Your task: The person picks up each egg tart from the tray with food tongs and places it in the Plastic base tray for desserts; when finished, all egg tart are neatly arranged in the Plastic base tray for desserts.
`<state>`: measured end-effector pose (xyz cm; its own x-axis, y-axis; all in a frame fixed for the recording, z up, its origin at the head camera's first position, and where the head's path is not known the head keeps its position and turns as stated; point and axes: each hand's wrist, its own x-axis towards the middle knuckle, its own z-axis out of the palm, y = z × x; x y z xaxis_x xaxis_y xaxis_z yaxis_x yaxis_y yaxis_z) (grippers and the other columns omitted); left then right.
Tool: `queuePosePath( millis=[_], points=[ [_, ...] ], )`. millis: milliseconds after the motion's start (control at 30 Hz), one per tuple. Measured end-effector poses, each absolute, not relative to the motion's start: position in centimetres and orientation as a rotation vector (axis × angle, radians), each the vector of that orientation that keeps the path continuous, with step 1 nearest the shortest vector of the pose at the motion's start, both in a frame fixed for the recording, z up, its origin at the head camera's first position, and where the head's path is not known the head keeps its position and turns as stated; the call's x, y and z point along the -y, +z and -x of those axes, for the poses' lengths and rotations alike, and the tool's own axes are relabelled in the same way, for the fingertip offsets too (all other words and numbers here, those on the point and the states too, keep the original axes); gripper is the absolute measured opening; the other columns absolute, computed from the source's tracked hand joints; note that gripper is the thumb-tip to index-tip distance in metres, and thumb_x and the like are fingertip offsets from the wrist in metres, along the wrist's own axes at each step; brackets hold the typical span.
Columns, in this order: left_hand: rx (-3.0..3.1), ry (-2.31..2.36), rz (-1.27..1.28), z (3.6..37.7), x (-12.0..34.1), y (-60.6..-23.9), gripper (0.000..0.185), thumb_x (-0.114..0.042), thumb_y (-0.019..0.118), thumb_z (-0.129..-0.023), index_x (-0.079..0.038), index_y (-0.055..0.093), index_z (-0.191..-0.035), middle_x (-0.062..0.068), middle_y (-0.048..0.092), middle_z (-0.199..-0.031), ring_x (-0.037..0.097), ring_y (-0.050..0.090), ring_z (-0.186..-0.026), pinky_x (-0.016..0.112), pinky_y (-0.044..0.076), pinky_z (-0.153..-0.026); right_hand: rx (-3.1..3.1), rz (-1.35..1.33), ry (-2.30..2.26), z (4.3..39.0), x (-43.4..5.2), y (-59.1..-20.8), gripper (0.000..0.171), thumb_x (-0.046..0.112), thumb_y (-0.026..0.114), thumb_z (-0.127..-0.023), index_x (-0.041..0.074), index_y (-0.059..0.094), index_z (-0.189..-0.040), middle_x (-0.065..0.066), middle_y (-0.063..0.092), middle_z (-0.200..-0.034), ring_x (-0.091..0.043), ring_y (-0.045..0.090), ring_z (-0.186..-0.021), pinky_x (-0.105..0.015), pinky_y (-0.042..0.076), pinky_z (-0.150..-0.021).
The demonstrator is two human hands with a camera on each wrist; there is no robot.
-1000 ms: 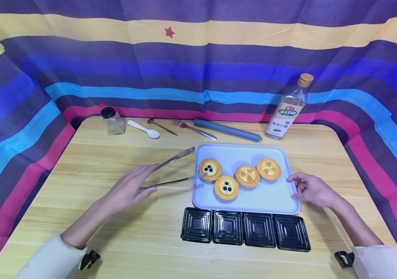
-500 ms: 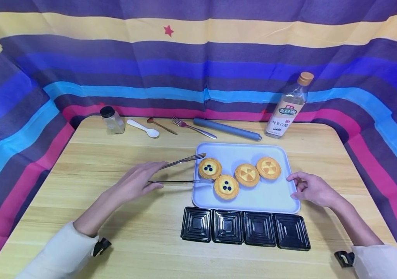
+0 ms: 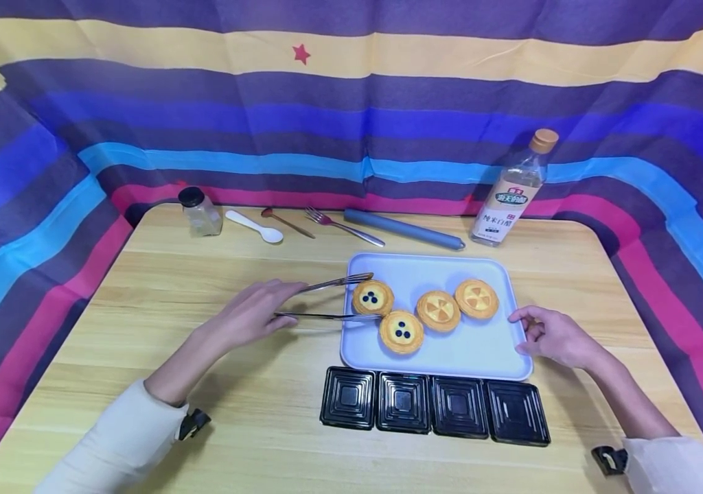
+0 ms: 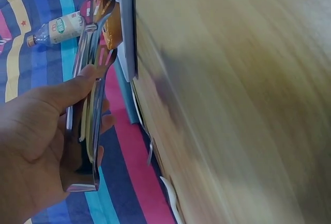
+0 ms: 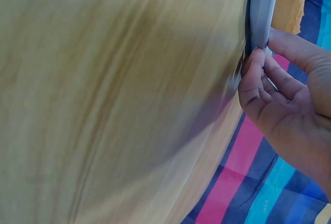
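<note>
— Tongs (image 3: 327, 299)? Left hand (image 3: 251, 318) grips them, tips straddling the tart (image 3: 373, 298) at the tray's (image 3: 450, 353) left end.
— Right hand (image 3: 554, 336)?
— Pinching the tray's right rim (fingers curled).

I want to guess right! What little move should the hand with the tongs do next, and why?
Probably squeeze the tongs closed: the left hand holds them with their tips open on either side of the blueberry tart on the tray, not yet pinching it.
</note>
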<state>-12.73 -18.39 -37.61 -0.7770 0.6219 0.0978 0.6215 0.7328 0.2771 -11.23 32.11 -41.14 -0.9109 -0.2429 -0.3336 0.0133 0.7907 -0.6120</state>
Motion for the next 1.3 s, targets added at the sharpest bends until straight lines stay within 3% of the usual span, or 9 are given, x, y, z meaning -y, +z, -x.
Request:
queuePosePath(
  millis=[400,700,1300],
  points=[
    [-2.946,0.443,-1.038,12.7,18.4,-37.4,0.059,-0.026,0.075,-0.080,-0.006,0.054,-0.131,0.010,0.067,-0.118,0.024,0.063,-0.103,0.046,0.050,-0.087,-2.584,0.177,-0.874,11.2,-32.1,-41.2,0.046,0.003,0.074,-0.076,-0.002,0.054,-0.116,-0.008,0.054,-0.087,-0.011,0.048,-0.068,-0.021,0.039,-0.055],
    [-2.937,0.475,-0.979,12.4,18.8,-36.8,0.057,-0.026,0.073,-0.082,-0.007,0.054,-0.132,0.012,0.065,-0.122,0.027,0.062,-0.110,0.048,0.048,-0.093,-2.574,0.169,-0.884,11.2,-32.0,-41.1,0.045,0.003,0.073,-0.076,-0.002,0.054,-0.117,-0.008,0.054,-0.087,-0.012,0.048,-0.068,-0.021,0.039,-0.056],
    [-2.970,0.478,-1.021,10.6,20.4,-35.5,0.055,-0.028,0.072,-0.084,-0.008,0.054,-0.132,0.010,0.064,-0.124,0.027,0.062,-0.109,0.048,0.049,-0.093,-2.577,0.171,-0.907,11.2,-32.2,-41.3,0.045,0.002,0.073,-0.076,-0.002,0.054,-0.116,-0.008,0.053,-0.084,-0.010,0.048,-0.066,-0.021,0.039,-0.055]
  ],
)
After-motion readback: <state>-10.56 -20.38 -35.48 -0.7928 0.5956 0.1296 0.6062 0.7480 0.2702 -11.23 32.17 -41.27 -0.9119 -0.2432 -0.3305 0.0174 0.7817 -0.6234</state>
